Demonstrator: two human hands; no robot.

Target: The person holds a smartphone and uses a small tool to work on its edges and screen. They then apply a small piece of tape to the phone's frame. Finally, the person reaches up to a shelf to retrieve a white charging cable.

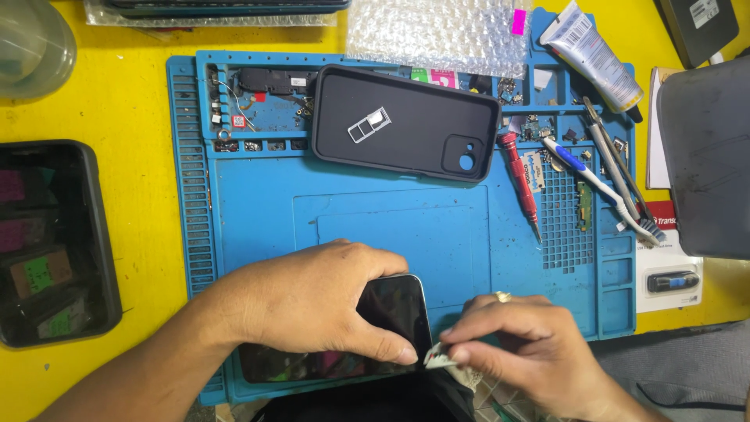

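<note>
The left hand (312, 301) lies palm down over a dark phone (391, 312), fingers curled round its upper edge and thumb pressed on the glass near the right end, so it grips the phone against the blue mat (258, 203); the phone lies flat at the mat's near edge, screen up, its left part hidden under the hand; the right hand (516, 344), a ring (502, 296) on one finger, is closed in a pinch on a small white piece (439, 359) at the phone's lower right corner, touching or just beside it, I cannot tell which; what the piece is cannot be made out; farther up the mat a black case (406, 125) lies flat, inside up, with a silver tray (369, 125) resting on it; right of the case lies a red screwdriver (522, 176), tip toward the person, and beyond it a white and blue brush (598, 184) and metal tweezers (617, 168) lie slantwise across the mat's right edge; a white tube (594, 55) lies at the upper right corner; bubble wrap (437, 31) covers the top edge of the mat above the case; small parts and screws sit in the mat's upper compartments; a black bin (105, 258) with coloured labels inside stands on the yellow table (141, 101), well left of the mat.
</note>
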